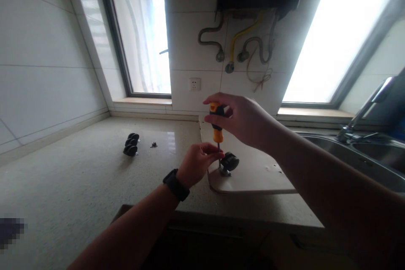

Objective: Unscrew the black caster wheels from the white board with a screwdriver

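A screwdriver with a yellow-and-black handle and a slim metal shaft (217,123) stands nearly upright, its long axis close to vertical, handle up and tip down. The tip is at the metal mounting plate (225,172) of a black twin-wheel caster (230,162), near the rounded near-left corner of a pale, flat board (253,179). The right hand (242,118) has its fingers and thumb closed around the handle from the right. The left hand (198,163), with a black watch (176,184) on its wrist, brings thumb and fingertips together at the shaft, just beside the caster; whether they press on it is hard to tell.

The board lies on a speckled, light stone countertop (152,185). Left of it sit a cluster of black casters (131,144) and a small pile of dark screws (153,145). To the right is a stainless-steel sink (329,147) with a chrome faucet (363,105). Behind, a white tiled wall (186,50) carries a socket (194,84) and bent hoses (210,43), one yellow, between two bright windows.
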{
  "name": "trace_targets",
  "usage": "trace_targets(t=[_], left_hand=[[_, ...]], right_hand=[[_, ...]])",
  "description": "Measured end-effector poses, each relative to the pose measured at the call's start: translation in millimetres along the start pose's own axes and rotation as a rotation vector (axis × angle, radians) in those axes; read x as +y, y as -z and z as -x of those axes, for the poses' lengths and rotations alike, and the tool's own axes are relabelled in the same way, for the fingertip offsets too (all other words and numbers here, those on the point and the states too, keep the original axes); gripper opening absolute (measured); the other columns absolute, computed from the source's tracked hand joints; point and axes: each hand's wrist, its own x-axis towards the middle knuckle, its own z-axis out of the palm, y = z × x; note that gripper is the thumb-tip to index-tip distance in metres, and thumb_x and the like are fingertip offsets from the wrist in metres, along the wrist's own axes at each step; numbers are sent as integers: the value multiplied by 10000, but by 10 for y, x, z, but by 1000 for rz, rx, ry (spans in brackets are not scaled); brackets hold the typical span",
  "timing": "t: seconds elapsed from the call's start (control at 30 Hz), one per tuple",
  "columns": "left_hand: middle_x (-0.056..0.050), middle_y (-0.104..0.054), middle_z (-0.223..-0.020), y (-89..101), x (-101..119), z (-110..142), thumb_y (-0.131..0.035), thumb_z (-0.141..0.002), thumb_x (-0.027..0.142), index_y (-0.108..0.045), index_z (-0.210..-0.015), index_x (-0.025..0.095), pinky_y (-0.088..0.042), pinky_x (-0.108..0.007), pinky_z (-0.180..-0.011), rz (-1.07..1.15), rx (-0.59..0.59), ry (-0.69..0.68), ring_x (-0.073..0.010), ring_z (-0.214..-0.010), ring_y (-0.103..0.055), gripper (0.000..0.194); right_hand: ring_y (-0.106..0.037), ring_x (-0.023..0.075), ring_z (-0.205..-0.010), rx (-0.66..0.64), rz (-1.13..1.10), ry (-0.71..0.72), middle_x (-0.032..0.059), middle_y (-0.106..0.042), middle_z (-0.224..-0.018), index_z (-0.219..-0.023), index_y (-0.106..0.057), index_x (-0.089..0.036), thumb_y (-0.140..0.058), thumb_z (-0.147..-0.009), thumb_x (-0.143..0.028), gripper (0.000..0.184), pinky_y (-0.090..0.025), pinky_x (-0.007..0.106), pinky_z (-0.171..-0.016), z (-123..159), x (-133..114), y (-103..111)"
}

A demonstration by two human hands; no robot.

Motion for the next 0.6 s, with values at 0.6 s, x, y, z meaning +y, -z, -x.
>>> trace_targets(t=[0.6], left_hand=[[-113, -759, -1137, -125, -13, 56, -696, -907, 348, -758, -1110, 170, -487, -404, -1017, 121, 25, 1, -229, -1070, -692, 277]], right_hand=[[-664, 176, -798, -24, -408, -241, 47, -669, -941, -1186, -618, -209, -653, -861, -367, 363, -555, 352, -747, 34, 188, 33]])
